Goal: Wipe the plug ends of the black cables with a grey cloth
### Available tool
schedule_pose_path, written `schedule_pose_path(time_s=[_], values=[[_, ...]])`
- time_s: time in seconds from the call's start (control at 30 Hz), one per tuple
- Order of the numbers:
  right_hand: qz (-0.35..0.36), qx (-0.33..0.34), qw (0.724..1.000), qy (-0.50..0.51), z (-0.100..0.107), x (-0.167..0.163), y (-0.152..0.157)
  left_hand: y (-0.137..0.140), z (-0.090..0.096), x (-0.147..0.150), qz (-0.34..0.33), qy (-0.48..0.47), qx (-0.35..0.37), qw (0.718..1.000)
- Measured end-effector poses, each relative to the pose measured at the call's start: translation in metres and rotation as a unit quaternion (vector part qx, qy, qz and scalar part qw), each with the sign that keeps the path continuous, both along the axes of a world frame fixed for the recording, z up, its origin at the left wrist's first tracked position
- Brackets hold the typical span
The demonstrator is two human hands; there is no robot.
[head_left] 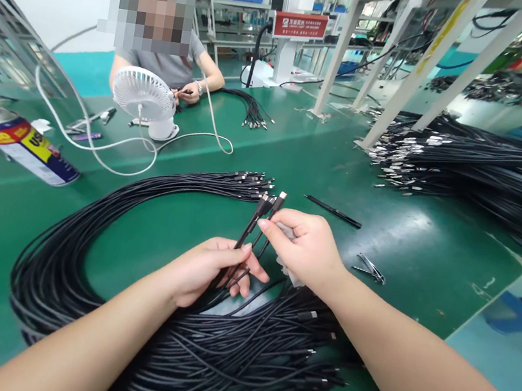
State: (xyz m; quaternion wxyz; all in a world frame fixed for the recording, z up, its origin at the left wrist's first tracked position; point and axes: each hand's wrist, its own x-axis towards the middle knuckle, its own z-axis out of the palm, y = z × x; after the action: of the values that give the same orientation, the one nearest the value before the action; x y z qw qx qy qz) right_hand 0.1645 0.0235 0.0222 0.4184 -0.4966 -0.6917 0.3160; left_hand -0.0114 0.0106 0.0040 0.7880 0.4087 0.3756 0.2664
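Several black USB cables (247, 229) run through my left hand (214, 270), which is closed around them with the connectors pointing up and away. My right hand (314, 248) pinches one cable just below its metal-tipped connector (280, 199). A crumpled white cloth or tissue (295, 280) is tucked under the fingers of that same hand. Below both hands lies a thick pile of black cables (219, 351), their connectors toward the right. The bundle (47, 249) curves round on the left, and its far ends lie just beyond my hands.
Black tweezers (334, 211) and a nail clipper (370, 268) lie right of my hands on the green table (179, 223). A spray can (29, 147) and a white fan (143, 95) stand left. More cables (470, 160) are heaped right. Across the table, another person (162, 68) handles cables.
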Motion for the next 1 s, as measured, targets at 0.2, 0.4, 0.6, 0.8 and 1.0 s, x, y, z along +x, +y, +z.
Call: schedule_pose_path(time_s=[0.2, 0.4, 0.6, 0.8, 1.0], values=[[-0.011, 0.008, 1.000, -0.021, -0.003, 0.001, 0.001, 0.001, -0.002, 0.001, 0.000, -0.010, -0.018, 1.000], [-0.004, -0.011, 1.000, -0.010, -0.002, 0.000, 0.002, 0.001, -0.003, 0.000, 0.007, -0.014, -0.023, 1.000], [0.000, -0.044, 0.999, 0.005, -0.002, 0.001, 0.003, 0.001, -0.002, 0.000, 0.007, -0.009, -0.022, 1.000], [0.012, -0.060, 0.998, 0.023, -0.003, 0.002, 0.005, 0.001, -0.001, 0.000, 0.006, 0.003, -0.014, 1.000], [0.066, -0.145, 0.979, 0.130, -0.012, 0.002, 0.013, 0.000, 0.002, -0.002, 0.049, 0.013, 0.009, 0.999]])
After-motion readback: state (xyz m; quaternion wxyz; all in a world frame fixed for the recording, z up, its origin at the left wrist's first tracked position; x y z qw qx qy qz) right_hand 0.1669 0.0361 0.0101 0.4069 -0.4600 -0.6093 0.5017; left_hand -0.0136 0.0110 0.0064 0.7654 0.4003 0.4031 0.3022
